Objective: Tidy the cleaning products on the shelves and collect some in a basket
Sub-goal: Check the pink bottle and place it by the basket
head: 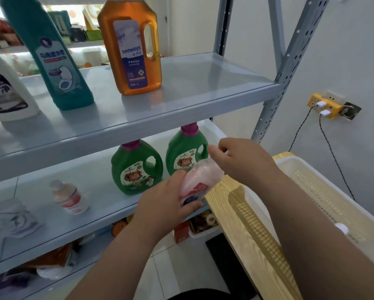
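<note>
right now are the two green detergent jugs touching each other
Apart. The head view shows bare pale shelf between the left green jug and the right green jug.

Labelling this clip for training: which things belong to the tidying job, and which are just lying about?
Job: held pink bottle, two green jugs, orange bottle, teal bottle, white bottle, basket.
Lying about: yellow power strip, snack tray below.

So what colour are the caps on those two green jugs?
Magenta, both the left cap and the right cap, seen in the head view.
</note>
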Tool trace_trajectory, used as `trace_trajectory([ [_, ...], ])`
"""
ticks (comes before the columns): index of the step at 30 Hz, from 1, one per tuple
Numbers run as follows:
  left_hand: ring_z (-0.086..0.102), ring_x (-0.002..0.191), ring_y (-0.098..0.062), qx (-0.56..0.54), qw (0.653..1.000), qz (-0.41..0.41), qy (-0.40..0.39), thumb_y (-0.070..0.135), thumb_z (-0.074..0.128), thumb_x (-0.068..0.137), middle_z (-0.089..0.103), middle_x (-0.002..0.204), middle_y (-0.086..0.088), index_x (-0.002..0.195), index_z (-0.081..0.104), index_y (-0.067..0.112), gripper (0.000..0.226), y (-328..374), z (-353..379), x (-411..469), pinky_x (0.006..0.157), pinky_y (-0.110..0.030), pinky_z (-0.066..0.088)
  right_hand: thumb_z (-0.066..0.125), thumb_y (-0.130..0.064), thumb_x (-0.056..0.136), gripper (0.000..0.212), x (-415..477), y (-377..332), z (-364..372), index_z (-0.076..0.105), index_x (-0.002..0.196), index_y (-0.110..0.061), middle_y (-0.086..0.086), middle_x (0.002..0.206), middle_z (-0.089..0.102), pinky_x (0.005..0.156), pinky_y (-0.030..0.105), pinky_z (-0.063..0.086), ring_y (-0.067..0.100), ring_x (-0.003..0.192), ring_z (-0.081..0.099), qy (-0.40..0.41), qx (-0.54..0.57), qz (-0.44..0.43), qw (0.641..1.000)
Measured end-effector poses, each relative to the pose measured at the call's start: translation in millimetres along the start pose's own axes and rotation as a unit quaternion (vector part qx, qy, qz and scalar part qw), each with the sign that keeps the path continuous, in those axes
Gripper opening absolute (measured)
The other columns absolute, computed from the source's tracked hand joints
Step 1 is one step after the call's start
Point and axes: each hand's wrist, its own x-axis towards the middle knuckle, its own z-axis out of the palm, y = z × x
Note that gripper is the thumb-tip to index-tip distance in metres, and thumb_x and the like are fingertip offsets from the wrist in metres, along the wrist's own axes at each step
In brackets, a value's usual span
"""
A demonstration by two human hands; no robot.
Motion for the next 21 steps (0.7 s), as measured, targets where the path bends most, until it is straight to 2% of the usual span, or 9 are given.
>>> trace_trajectory([
  [3, 0.057, 0.068, 0.006, -0.036, 0.999, -0.008, -0.026, 0.086, 0.051, 0.068, 0.051, 0.083, 0.029, 0.114, 0.032, 0.056, 0.058, -2.7, -4.6, -0.8, 0.057, -0.011, 0.041, 0.038, -0.051, 0.102, 0.052, -0.4, -0.6, 6.4, 0.054, 0.067, -0.016, -0.001, 0.057, 0.053, 0.051, 0.029, 0.038, 0.015, 0.053, 0.049, 0.011, 0.018, -0.024, 0.999],
  [6, 0.060, 0.086, 0.013, -0.104, 0.993, -0.021, -0.050, 0.080, 0.063, 0.066, 0.061, 0.086, 0.027, 0.106, 0.030, 0.066, 0.054, -6.0, -8.2, -2.0, 0.059, -0.015, 0.054, 0.038, -0.047, 0.102, 0.053, -4.3, -0.5, 12.3, 0.051, 0.064, -0.012, -0.002, 0.051, 0.040, 0.050, 0.027, 0.029, 0.011, 0.046, 0.036, 0.030, 0.061, -0.048, 0.996],
  [8, 0.062, 0.087, 0.013, -0.132, 0.989, -0.032, -0.063, 0.077, 0.068, 0.065, 0.065, 0.091, 0.026, 0.104, 0.035, 0.070, 0.052, -8.9, -10.6, -2.5, 0.062, -0.017, 0.059, 0.037, -0.047, 0.100, 0.051, -7.8, -0.6, 15.1, 0.048, 0.061, -0.015, -0.004, 0.049, 0.037, 0.048, 0.026, 0.025, 0.011, 0.047, 0.039, 0.040, 0.090, -0.065, 0.993],
  [11, 0.067, 0.086, 0.009, -0.215, 0.971, -0.052, -0.096, 0.069, 0.079, 0.061, 0.064, 0.103, 0.035, 0.105, 0.044, 0.072, 0.056, -13.2, -12.5, -5.2, 0.065, -0.015, 0.059, 0.033, -0.048, 0.097, 0.048, -12.3, -2.1, 17.9, 0.047, 0.063, -0.017, -0.005, 0.050, 0.039, 0.046, 0.020, 0.024, 0.009, 0.053, 0.046, 0.045, 0.126, -0.097, 0.986],
  [13, 0.068, 0.089, 0.008, -0.246, 0.961, -0.062, -0.106, 0.066, 0.082, 0.060, 0.064, 0.106, 0.035, 0.105, 0.047, 0.071, 0.058, -14.0, -11.6, -7.5, 0.065, -0.013, 0.057, 0.030, -0.050, 0.094, 0.045, -12.3, -3.8, 17.1, 0.042, 0.062, -0.021, -0.007, 0.051, 0.037, 0.046, 0.019, 0.029, 0.008, 0.054, 0.046, 0.056, 0.132, -0.122, 0.982],
  [16, 0.066, 0.091, 0.010, -0.255, 0.960, -0.064, -0.094, 0.067, 0.081, 0.060, 0.062, 0.107, 0.037, 0.105, 0.045, 0.074, 0.057, -11.9, -9.8, -8.0, 0.064, -0.007, 0.053, 0.033, -0.051, 0.092, 0.040, -9.7, -3.1, 18.0, 0.043, 0.067, -0.020, -0.004, 0.054, 0.042, 0.046, 0.020, 0.025, 0.012, 0.055, 0.043, 0.059, 0.139, -0.134, 0.979],
  [18, 0.065, 0.091, 0.013, -0.252, 0.961, -0.069, -0.087, 0.068, 0.080, 0.061, 0.061, 0.108, 0.039, 0.104, 0.043, 0.075, 0.057, -11.2, -9.7, -6.6, 0.063, -0.005, 0.052, 0.040, -0.055, 0.095, 0.037, -7.5, -0.8, 19.2, 0.050, 0.081, -0.022, -0.001, 0.062, 0.053, 0.047, 0.019, 0.034, 0.010, 0.059, 0.049, 0.034, 0.155, -0.113, 0.981],
  [21, 0.062, 0.093, 0.016, -0.237, 0.965, -0.083, -0.079, 0.072, 0.077, 0.061, 0.057, 0.110, 0.044, 0.105, 0.039, 0.077, 0.058, -13.5, -11.7, -4.9, 0.060, -0.006, 0.052, 0.056, -0.056, 0.095, 0.023, -4.6, 6.5, 14.5, 0.055, 0.094, -0.033, -0.005, 0.077, 0.062, 0.058, 0.013, 0.046, 0.000, 0.067, 0.057, -0.024, 0.218, -0.088, 0.972],
])
